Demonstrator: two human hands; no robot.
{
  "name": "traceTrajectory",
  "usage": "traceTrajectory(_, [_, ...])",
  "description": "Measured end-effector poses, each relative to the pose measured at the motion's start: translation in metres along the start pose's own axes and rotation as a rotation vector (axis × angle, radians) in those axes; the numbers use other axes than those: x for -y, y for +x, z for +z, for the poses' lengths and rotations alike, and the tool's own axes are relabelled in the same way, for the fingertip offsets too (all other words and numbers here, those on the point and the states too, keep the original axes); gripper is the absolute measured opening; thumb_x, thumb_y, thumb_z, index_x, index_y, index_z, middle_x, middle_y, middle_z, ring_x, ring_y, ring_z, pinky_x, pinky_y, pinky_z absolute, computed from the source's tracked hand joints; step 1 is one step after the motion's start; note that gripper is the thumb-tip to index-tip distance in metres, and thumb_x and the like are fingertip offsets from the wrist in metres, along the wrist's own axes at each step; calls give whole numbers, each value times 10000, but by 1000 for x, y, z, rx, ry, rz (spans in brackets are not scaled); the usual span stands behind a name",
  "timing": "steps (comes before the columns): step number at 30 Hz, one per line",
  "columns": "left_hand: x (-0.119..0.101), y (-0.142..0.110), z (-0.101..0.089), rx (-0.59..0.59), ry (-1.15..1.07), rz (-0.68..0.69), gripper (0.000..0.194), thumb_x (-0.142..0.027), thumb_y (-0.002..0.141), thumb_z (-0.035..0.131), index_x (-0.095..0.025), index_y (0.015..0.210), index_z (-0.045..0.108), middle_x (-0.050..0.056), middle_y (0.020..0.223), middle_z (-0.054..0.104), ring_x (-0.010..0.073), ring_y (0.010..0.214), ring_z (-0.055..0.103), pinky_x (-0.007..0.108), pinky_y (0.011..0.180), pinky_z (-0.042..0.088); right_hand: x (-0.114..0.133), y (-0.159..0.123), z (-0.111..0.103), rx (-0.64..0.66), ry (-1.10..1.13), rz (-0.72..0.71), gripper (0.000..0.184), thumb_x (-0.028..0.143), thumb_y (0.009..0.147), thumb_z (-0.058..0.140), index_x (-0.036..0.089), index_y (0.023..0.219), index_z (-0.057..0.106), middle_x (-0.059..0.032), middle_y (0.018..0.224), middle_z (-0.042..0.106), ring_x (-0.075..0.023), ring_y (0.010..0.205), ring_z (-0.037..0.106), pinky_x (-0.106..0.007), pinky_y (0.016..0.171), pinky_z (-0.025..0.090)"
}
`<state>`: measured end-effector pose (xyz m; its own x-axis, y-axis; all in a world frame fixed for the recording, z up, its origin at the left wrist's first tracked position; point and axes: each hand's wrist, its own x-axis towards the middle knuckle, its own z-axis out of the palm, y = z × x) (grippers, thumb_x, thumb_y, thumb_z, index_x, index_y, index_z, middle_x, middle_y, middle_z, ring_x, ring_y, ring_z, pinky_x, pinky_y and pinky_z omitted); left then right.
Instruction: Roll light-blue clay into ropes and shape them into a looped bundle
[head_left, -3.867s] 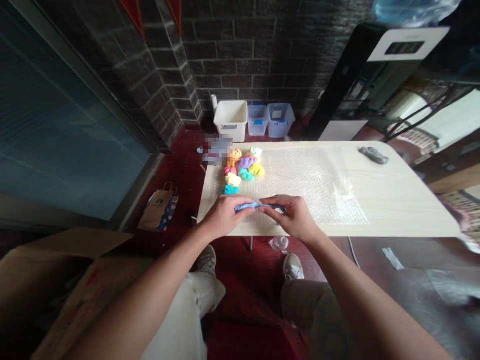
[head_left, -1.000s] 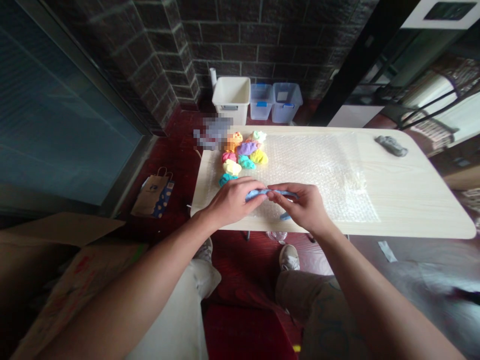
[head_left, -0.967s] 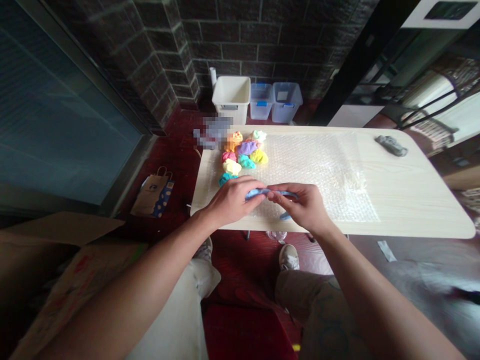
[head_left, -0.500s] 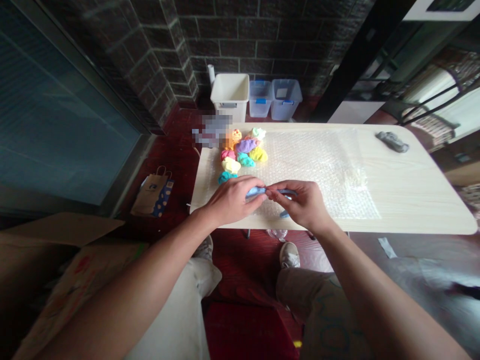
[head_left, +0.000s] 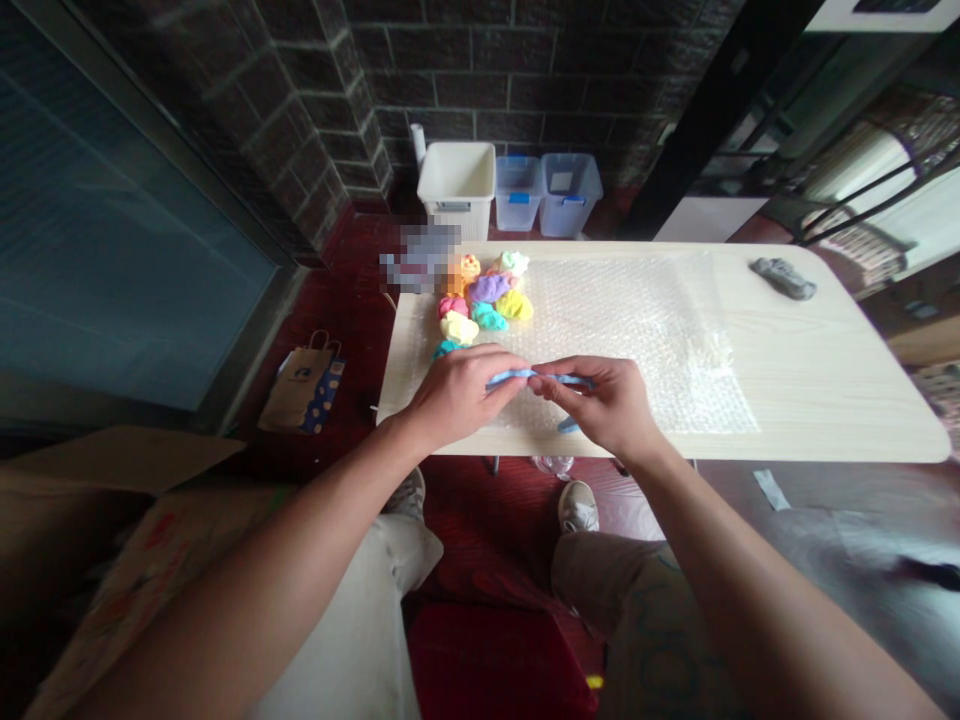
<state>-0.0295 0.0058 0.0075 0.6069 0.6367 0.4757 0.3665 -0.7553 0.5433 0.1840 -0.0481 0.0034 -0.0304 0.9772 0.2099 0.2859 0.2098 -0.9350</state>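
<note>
Over the table's near edge, a light blue strip of soft stuff that looks like modelling clay runs between my two hands. My left hand pinches one end between thumb and fingers. Fingertips of my right hand grip it close by, and the strip passes on through that palm. A blue piece shows below my right hand; whether it joins the strip is hidden. Beyond my left hand lie several coloured soft lumps, among them a purple lump, a yellow lump and a teal lump.
Bubble wrap covers much of the pale table. A grey crumpled lump sits at its far right. Behind stand a white bin and two clear tubs. A paper bag and cardboard box are at left.
Between my hands the blue strip looks thinner and straighter than before. Both hands keep nearly the same place, and the view has shifted slightly.
</note>
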Motion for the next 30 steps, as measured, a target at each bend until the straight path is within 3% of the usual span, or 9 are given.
traceTrajectory(4, [0, 1, -2, 42, 13, -21, 209, -224, 998, 629, -144, 1145, 754, 112, 1129, 817, 244, 1039, 774, 364, 916, 590, 1, 1, 1, -15, -15, -15, 280, 456, 842, 877, 204, 965, 878, -73, 846, 844, -208, 743, 779, -310, 696, 643])
traceTrajectory(8, [-1, 2, -4, 85, 32, 22, 226, -231, 1054, 552, -153, 1088, 761, 91, 1021, 812, 222, 964, 760, 350, 867, 580, -1, 1, 1, -1, 6, 12, 315, 471, 830, 884, 191, 976, 869, -77, 862, 844, -208, 761, 780, -295, 675, 635])
traceTrajectory(19, [0, 3, -6, 96, -25, 7, 123, -161, 997, 651, -170, 1081, 740, 69, 1036, 788, 207, 977, 738, 336, 883, 564, -2, 4, 0, 93, 9, 72, 410, 528, 859, 842, 179, 1074, 873, -95, 883, 848, -233, 801, 787, -338, 729, 654])
traceTrajectory(27, [1, 1, -1, 11, -72, -19, 182, -152, 957, 711, -174, 1137, 711, 77, 1087, 798, 206, 1023, 759, 333, 914, 586, -1, 3, 1, 41, 77, 78, 394, 506, 835, 871, 157, 1018, 870, -81, 776, 817, -186, 690, 748, -287, 650, 616])
traceTrajectory(30, [1, 1, -1, -3, -49, -3, 106, -158, 971, 697, -173, 1072, 726, 69, 1050, 811, 205, 990, 768, 328, 883, 585, 0, 2, 2, 32, 81, 65, 347, 478, 839, 877, 165, 989, 867, -72, 770, 813, -181, 696, 746, -282, 657, 610])
